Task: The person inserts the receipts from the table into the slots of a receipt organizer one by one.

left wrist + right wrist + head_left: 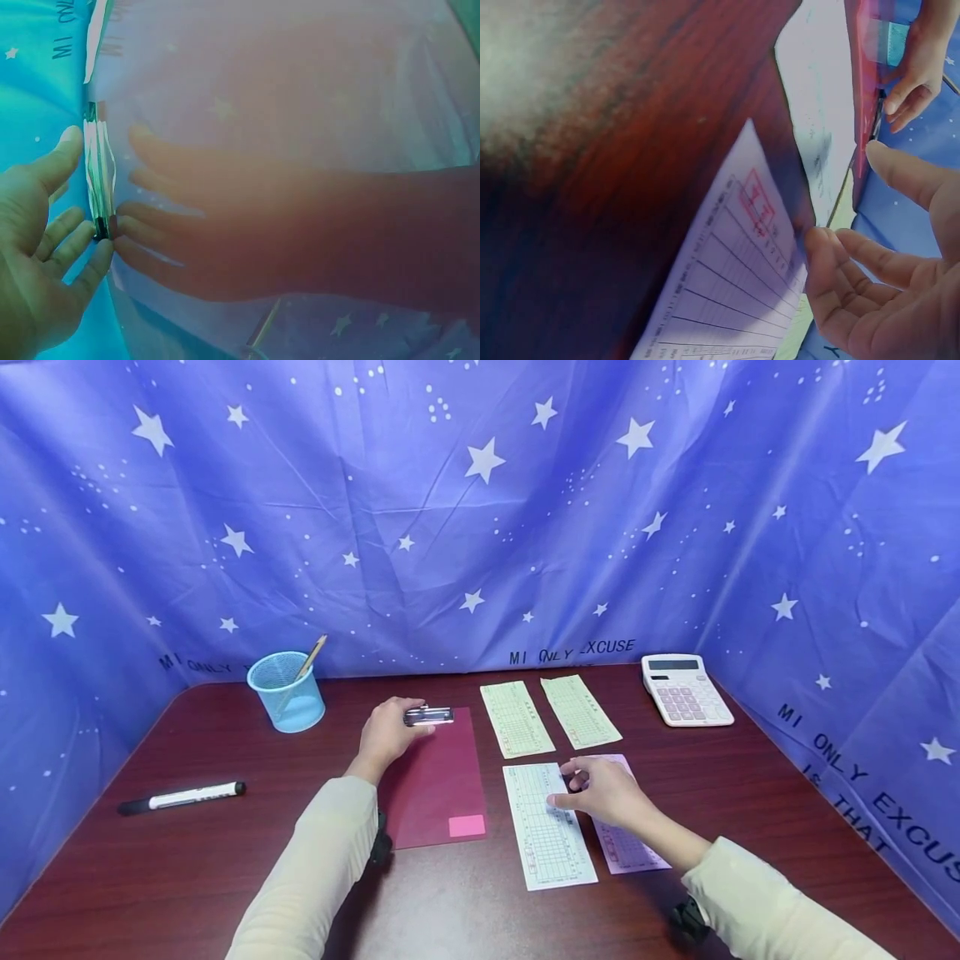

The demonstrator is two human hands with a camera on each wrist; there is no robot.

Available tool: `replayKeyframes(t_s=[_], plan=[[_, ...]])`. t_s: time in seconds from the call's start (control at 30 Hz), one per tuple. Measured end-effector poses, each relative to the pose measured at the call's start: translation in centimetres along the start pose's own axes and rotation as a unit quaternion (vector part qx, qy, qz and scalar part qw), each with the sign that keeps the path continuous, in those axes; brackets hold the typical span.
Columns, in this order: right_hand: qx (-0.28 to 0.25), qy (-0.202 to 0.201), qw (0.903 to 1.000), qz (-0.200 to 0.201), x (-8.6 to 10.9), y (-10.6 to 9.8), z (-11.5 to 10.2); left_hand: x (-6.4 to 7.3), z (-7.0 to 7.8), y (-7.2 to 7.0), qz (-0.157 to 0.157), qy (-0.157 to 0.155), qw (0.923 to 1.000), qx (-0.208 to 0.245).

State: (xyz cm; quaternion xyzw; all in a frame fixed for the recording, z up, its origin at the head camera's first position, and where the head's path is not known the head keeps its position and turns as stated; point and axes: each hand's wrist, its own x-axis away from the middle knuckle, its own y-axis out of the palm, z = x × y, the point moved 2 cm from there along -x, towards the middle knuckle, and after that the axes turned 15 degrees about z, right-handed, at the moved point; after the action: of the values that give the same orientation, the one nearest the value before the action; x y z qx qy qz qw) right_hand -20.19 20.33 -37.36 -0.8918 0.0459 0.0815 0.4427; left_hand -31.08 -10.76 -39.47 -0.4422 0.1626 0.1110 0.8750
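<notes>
The white slip point(543, 839) lay on the table point(450, 906) beside the pink slip point(633, 850); over both was the right grip point(609, 792), thumb apart from loosely bent fingers, pinching nothing; the step looked like reaching for paper. Farther off, the left grip point(386, 732) was spread at the clip point(440, 716) of the red clipboard point(442, 785); the next move seemed to call for pinching a slip's edge.
</notes>
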Motion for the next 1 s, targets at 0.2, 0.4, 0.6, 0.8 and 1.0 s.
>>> replayKeyframes(t_s=[0.2,0.4,0.6,0.8,1.0], plan=[[0.013,-0.014,0.9998,-0.007,0.04,0.11,-0.31,0.1,-0.1,0.15,0.01,-0.001,0.9999,-0.005],[0.018,-0.018,0.9997,-0.008,0.21,0.14,-0.19,-0.27,-0.24,0.37,0.003,-0.014,0.9999,-0.006],[0.024,-0.026,0.9993,-0.008,0.13,0.23,-0.07,-0.42,-0.52,0.67,-0.012,-0.026,0.9994,-0.018],[0.028,-0.035,0.9989,-0.011,0.14,0.31,-0.19,-0.37,-0.78,0.74,-0.026,-0.018,0.9994,-0.015],[0.032,-0.052,0.9981,-0.014,0.12,0.51,-0.27,-0.17,-0.88,0.32,-0.025,-0.016,0.9994,-0.015]])
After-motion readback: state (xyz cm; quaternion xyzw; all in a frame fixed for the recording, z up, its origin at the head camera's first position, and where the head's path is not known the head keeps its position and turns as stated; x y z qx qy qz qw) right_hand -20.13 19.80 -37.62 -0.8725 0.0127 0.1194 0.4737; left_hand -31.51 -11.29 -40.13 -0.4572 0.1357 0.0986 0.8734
